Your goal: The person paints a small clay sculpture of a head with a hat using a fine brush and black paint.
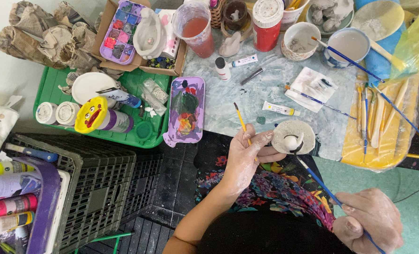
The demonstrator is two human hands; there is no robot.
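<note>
Piece in hand: a small round off-white clay disc with a pale ball and a dark curved mark on its face (293,137), held above the lap at the near edge of the paint-smeared table top (275,89).
Left hand: the left hand (247,157), dusted with white, is closed around the disc's left rim with thumb and fingers; a yellow-handled brush (242,123) is tucked between its fingers, tip pointing up and away.
Right hand: the right hand (367,221) is curled shut on a long blue-handled brush (320,183).
Key relation: the disc lies up and to the left of the right hand; the blue brush's long axis runs on that diagonal, its tip meeting the disc's lower edge. The left hand is far nearer, touching the piece.
Lap: a flowered, many-coloured cloth (275,188) lies under both hands.
Nearby: a purple palette with mixed paint (186,110) sits left of the disc, a white paint tube (280,109) just above it, and a green plastic tray (139,84) further left.
Hard to tell: the brush bristles at the disc are too small to make out; the right hand is cut off by the lower frame edge, and the disc's underside is hidden.
</note>
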